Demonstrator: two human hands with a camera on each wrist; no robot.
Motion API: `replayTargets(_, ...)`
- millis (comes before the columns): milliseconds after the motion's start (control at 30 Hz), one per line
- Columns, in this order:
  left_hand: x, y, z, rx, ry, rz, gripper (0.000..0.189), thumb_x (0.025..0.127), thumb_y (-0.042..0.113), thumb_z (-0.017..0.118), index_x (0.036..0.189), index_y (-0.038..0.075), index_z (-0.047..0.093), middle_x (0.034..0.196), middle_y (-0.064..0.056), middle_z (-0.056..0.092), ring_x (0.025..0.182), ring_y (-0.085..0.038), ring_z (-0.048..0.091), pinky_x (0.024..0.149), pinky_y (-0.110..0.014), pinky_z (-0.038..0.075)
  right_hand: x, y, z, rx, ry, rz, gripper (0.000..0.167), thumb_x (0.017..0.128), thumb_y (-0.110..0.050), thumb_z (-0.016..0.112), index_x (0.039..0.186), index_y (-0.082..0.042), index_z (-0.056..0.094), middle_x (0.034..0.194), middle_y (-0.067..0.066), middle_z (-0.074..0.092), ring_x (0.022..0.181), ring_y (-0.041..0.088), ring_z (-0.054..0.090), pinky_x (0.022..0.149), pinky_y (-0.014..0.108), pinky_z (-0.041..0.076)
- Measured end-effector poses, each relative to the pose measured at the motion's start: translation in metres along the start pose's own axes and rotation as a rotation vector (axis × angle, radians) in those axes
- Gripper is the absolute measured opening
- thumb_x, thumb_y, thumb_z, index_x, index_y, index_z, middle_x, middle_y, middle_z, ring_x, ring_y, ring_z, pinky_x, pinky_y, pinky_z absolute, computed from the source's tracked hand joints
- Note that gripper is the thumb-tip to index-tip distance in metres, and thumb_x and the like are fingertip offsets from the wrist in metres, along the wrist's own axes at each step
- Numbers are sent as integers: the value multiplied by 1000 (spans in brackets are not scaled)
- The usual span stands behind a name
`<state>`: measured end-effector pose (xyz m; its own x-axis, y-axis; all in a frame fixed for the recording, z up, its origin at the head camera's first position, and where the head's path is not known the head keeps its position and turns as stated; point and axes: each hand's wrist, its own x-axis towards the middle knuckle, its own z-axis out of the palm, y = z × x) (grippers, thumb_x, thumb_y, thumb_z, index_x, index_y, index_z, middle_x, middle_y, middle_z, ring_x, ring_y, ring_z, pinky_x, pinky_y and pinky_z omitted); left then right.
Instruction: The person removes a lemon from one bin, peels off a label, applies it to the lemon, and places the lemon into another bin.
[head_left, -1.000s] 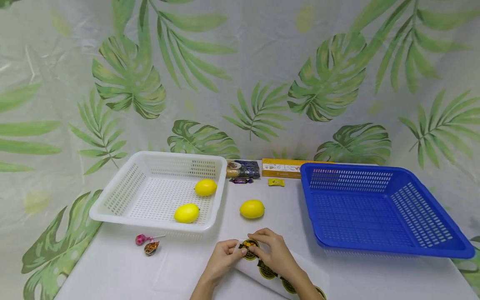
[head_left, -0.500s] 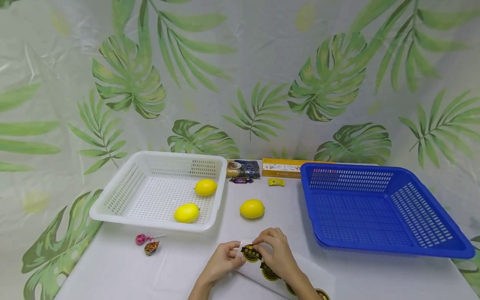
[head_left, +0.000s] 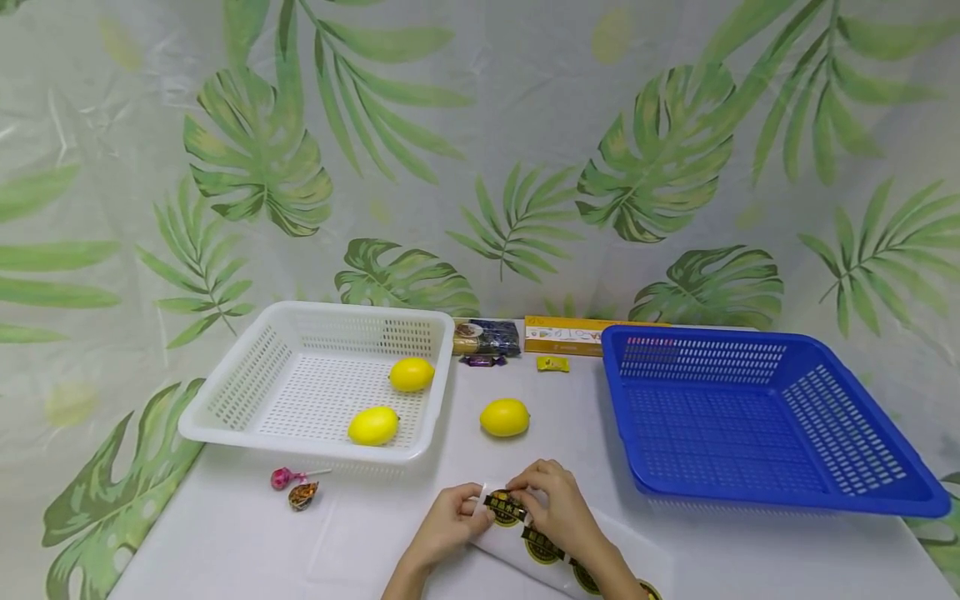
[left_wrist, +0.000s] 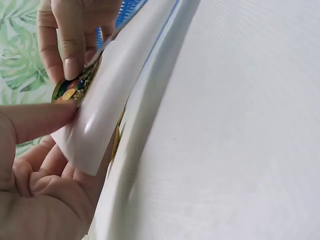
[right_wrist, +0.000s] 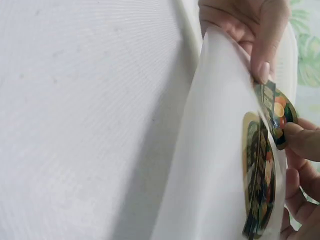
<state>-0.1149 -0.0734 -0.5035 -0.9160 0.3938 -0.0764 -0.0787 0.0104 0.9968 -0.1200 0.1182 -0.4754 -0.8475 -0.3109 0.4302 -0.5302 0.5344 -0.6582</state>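
Observation:
A white backing strip (head_left: pixel 501 546) printed with a row of round black-and-gold stickers runs from between my hands toward the lower right. My left hand (head_left: pixel 442 525) holds its near end, thumb on the front, fingers behind. With thumb and fingertips my right hand (head_left: pixel 557 507) pinches the edge of the end sticker (right_wrist: pixel 276 107). Fruit pictures and a dark lettered band show on that sticker, which stands partly bent off the backing in the right wrist view. A second sticker (right_wrist: pixel 259 175) lies flat below it. One lemon (head_left: pixel 505 417) sits on the table beyond my hands.
A white basket (head_left: pixel 315 450) with two lemons (head_left: pixel 373 426) stands at left, a blue basket (head_left: pixel 780 492) at right. A lollipop (head_left: pixel 282 478) and a brown-wrapped candy (head_left: pixel 303 497) lie front left. At the back are a yellow box (head_left: pixel 562 337), a dark packet (head_left: pixel 495 337) and small wrapped candies (head_left: pixel 552 364).
My right hand has shifted slightly right with the sticker's edge, and its dark band shows more. My left thumb has drawn back a little from the sticker. The lemons and baskets stay put.

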Motion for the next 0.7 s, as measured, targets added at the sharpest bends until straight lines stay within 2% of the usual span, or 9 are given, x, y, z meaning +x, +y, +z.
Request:
replayTargets(100,1,0,0,11,26,9,22,85,-3,57,103,-15,56,86,-30,67,61,-6,61,51,-16,43,-1,0,1,-4,-13,40,21,74,7,73,88,-8,73,78,-5,64,70,5,52,63,25,44)
replayTargets(233,1,-2,0,31,65,11,18,85,-4,56,99,-15,55,82,-32,66,55,-5,58,46,-15,37,-1,-2,3,-15,-13,109,34,72,9,73,105,0,67,76,-2,63,67,5,53,62,24,47)
replayTargets(300,2,-3,0,39,79,15,17,85,-5,55,98,-15,55,82,-33,65,54,-4,58,46,-15,36,-1,-3,3,-37,-11,148,34,71,7,75,104,1,66,76,-1,62,66,6,52,61,24,47)
replayTargets(433,2,-5,0,45,108,19,15,85,-5,55,97,-16,54,81,-33,65,54,-4,57,46,-15,36,-2,-4,1,-89,-21,198,19,71,1,78,87,-3,70,78,0,62,66,9,52,59,22,45)
replayTargets(500,2,-5,1,47,115,22,15,85,-5,55,96,-15,54,80,-33,65,55,-4,57,46,-16,36,-3,-4,0,-108,-28,211,15,71,-2,78,84,-5,71,78,0,63,67,11,53,60,22,45)
replayTargets(567,2,-6,1,40,122,23,15,86,-5,56,97,-15,55,81,-31,66,56,-5,58,48,-16,39,-5,-3,0,-129,-37,228,15,74,-7,78,87,-6,71,82,1,63,73,13,55,66,27,45)
replayTargets(700,2,-5,1,10,146,31,17,86,-3,56,99,-14,55,84,-31,66,61,-9,63,53,-18,44,-7,0,-2,-140,-76,280,22,80,-17,74,99,-5,70,95,7,68,90,26,61,79,44,47)
